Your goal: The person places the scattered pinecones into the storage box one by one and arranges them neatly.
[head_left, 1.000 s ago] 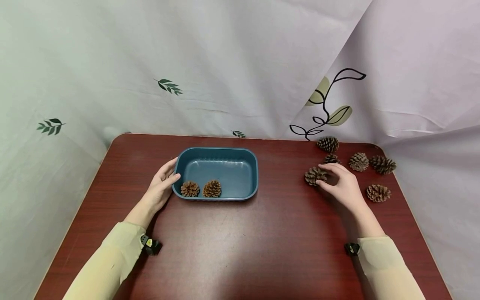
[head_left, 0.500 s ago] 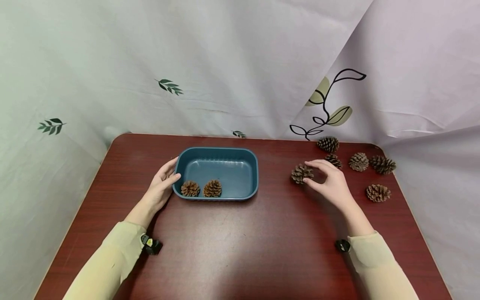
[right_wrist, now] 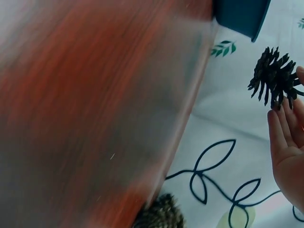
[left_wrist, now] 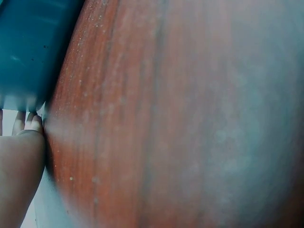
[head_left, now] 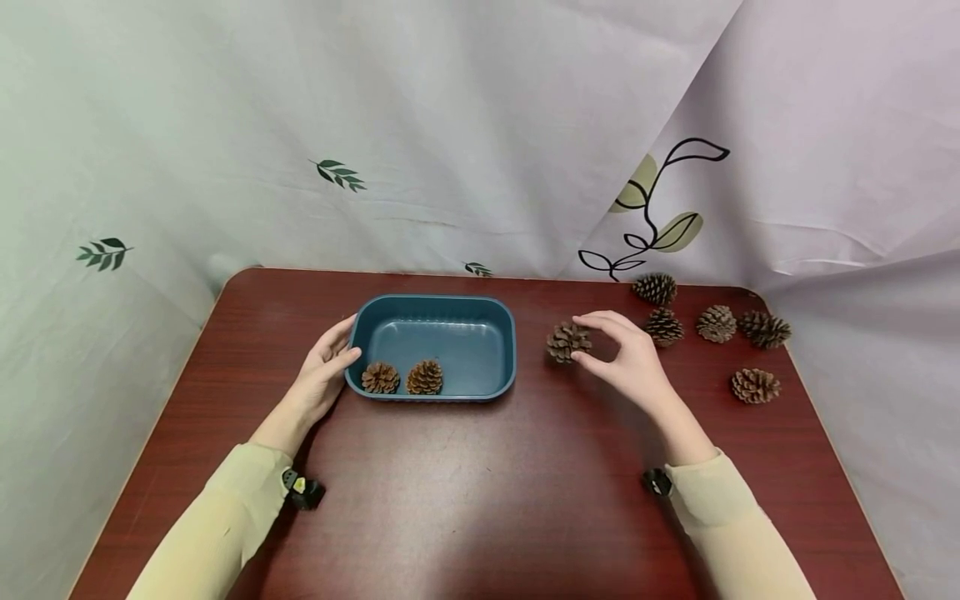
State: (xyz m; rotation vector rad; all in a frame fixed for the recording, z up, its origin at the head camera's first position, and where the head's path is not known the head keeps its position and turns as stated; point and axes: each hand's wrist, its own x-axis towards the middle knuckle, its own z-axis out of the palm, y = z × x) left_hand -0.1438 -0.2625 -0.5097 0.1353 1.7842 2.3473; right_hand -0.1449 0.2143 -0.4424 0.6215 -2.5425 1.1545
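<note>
A brown pine cone point(head_left: 567, 342) is pinched between the thumb and fingers of my right hand point(head_left: 626, 358), a little right of the blue tray point(head_left: 515, 350). In the right wrist view, the same pine cone point(right_wrist: 273, 78) shows its spread scales at the fingertips. My left hand point(head_left: 322, 375) holds the tray's left end, thumb at the rim and fingers along the outer wall. Two pine cones lie inside at the near side, one in the left corner point(head_left: 380, 377) and one beside it point(head_left: 425, 377). The left wrist view shows the tray's outer wall point(left_wrist: 35, 52) above the fingers.
Several more pine cones lie at the table's back right, among them a dark one point(head_left: 655, 289) near the back edge and a lighter one point(head_left: 755, 386) nearest the front. The reddish-brown table point(head_left: 465, 500) backs onto a white curtain point(head_left: 450, 125) with leaf prints.
My right hand has carried its pine cone leftward from the group toward the tray, uncovering a pine cone behind it. My left hand and the tray have stayed in place.
</note>
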